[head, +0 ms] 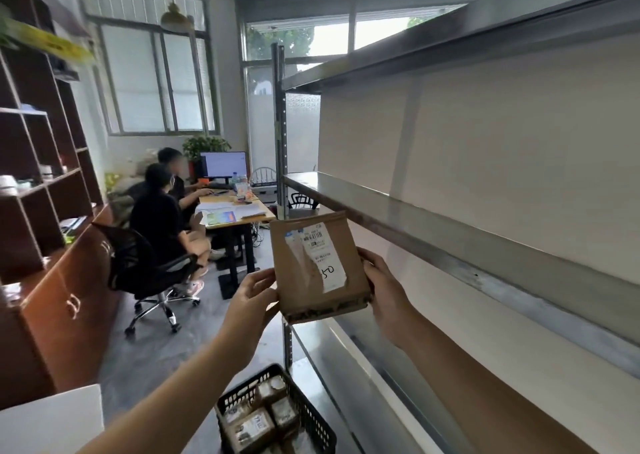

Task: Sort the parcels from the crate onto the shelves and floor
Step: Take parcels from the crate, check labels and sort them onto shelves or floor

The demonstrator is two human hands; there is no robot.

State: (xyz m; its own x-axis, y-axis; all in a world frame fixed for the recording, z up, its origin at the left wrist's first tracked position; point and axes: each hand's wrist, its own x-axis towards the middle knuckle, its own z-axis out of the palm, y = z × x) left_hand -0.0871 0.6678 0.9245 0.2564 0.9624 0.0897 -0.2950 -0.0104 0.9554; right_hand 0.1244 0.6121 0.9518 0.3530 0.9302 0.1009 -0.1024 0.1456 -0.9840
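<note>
Brown cardboard parcel (pixel 317 266) sits just below centre frame, held up in the air in front of the metal rack, white label (pixel 323 256) facing me with a handwritten number on it. I read the left hand (pixel 254 298) as gripping its lower left edge, fingers curled round the side; the right hand (pixel 384 291) clamps the right edge, thumb on the front, fingers behind. Both grips are closed on the parcel, which is tilted slightly and touches no shelf. Middle shelf (pixel 381 204) runs just behind and above its top edge; upper shelf (pixel 381 62) crosses the top right; lower shelf (pixel 346 367) runs under the right forearm. I see nothing on these boards. Black plastic crate (pixel 317 419) is at bottom centre on the floor beside the rack post (pixel 280 124), with several smaller parcels (pixel 254 427) inside. Left half of frame: two seated people (pixel 156 211) at a desk (pixel 239 211) with a lit monitor (pixel 224 164), a black office chair (pixel 145 266), and a wooden cabinet (pixel 52 211) along the left edge.
</note>
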